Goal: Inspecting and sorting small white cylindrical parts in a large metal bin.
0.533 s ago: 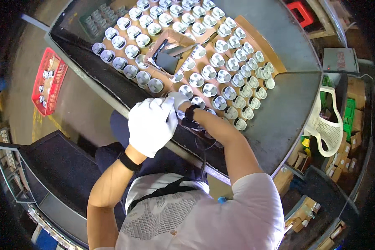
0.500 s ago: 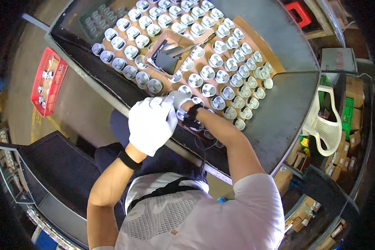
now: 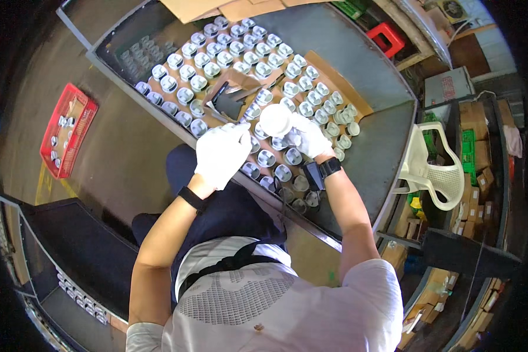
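My right hand (image 3: pixel 312 139), in a white glove, is closed around a metal piston (image 3: pixel 276 120) raised above the bench. The piston's round pale face points up. Left of it, my white-gloved left hand (image 3: pixel 222 154) is closed, with thumb and fingers pinched together near the bench's front edge. Whatever lies in that pinch is too small or hidden to make out. Rows of similar pistons (image 3: pixel 266 158) stand on brown cardboard below and around both hands. Just beyond my hands, among the rows, lies an open cardboard box (image 3: pixel 244 80) with dark flat items inside.
The bench has a raised metal rim (image 3: pixel 158 120). A red crate (image 3: pixel 70 132) with several pistons sits on the floor to the left. To the right are a white plastic chair (image 3: pixel 443 176) and shelves with small boxes (image 3: pixel 467 220). A red plastic item (image 3: pixel 385 40) lies at the far right.
My right hand has come up from the rows and moved right, now with a piston in it. My left hand has shifted slightly right, still closed. The whole view has also shifted.
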The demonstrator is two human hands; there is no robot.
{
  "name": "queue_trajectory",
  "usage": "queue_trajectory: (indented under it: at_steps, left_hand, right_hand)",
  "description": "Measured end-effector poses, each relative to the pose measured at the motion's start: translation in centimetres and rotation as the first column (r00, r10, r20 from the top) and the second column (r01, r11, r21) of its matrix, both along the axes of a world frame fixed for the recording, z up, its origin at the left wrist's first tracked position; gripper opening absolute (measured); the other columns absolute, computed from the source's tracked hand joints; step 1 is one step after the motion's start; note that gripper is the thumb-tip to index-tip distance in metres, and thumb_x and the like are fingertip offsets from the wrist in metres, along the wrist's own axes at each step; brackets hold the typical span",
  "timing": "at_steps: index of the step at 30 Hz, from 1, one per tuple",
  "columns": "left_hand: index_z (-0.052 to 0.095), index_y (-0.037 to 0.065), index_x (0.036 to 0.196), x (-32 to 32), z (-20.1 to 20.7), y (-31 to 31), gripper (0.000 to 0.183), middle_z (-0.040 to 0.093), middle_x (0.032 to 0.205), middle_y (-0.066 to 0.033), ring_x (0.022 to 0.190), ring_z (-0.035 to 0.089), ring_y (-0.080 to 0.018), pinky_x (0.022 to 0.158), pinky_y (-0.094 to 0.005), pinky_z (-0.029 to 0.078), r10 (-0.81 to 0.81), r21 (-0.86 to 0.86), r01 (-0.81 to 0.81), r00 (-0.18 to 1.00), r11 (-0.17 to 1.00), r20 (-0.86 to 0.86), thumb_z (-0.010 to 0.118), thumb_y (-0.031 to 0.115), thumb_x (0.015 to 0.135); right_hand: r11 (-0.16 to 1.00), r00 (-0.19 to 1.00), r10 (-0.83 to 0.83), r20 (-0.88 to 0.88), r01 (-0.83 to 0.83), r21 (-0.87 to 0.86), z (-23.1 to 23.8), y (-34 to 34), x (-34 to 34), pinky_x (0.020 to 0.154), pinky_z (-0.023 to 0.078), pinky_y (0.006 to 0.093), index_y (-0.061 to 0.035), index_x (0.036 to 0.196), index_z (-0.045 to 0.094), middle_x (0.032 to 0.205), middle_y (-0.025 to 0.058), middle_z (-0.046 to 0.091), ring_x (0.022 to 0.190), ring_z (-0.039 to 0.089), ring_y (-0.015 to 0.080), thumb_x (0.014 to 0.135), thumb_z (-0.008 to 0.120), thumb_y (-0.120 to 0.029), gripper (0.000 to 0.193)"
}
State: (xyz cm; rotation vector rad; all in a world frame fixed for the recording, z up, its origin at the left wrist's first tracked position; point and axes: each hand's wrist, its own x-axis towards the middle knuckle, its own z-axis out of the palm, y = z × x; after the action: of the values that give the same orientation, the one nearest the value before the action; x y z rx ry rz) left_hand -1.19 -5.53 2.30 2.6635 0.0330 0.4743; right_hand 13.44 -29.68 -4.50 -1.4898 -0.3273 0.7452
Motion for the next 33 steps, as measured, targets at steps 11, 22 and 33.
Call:
queue_trajectory:
  at_steps: [11, 22, 33]
  left_hand:
    - [0.047, 0.000, 0.144, 3.4, -1.6, 0.0, 0.059, 0.071, 0.112, -0.0100, 0.089, 0.069, -0.0115, 0.077, -0.0281, 0.058, -0.630, -0.999, 0.041, 0.777, 0.020, 0.019, 0.069, 0.020, 0.092]
    - [0.054, 0.002, 0.136, 2.1, -1.0, -0.9, 0.063, 0.068, 0.120, -0.0101, 0.108, 0.064, -0.0160, 0.094, -0.0329, 0.053, -0.532, -0.981, 0.193, 0.829, -0.020, 0.174, 0.080, 0.016, 0.081]
    - [0.058, -0.001, 0.123, 2.4, -2.2, -0.7, 0.068, 0.070, 0.113, -0.0116, 0.102, 0.066, -0.0172, 0.089, -0.0323, 0.054, -0.336, -0.932, 0.190, 0.938, 0.309, 0.080, 0.091, 0.026, 0.070]
  right_hand:
    - [0.918, 0.746, 0.206, 0.634, 0.077, -0.389, 4.9, 0.1, -2.3, 0.096, 0.051, 0.0327, -0.0037, 0.133, 0.061, 0.125, 0.0106, 0.068, 0.112, 0.063, 0.0195, 0.094, 0.063, -0.012, 0.040]
    - [0.950, 0.809, 0.163, 0.565, 0.025, -0.310, 4.1, 1.6, -2.8, 0.088, 0.052, 0.0297, -0.0018, 0.126, 0.062, 0.115, 0.0065, 0.067, 0.103, 0.063, 0.0144, 0.093, 0.065, -0.010, 0.034]
    - [0.959, 0.869, 0.217, 0.444, -0.105, -0.263, 7.1, 3.0, -4.1, 0.079, 0.049, 0.0317, -0.0015, 0.105, 0.070, 0.092, 0.0030, 0.069, 0.084, 0.060, 0.0138, 0.090, 0.068, -0.019, 0.023]
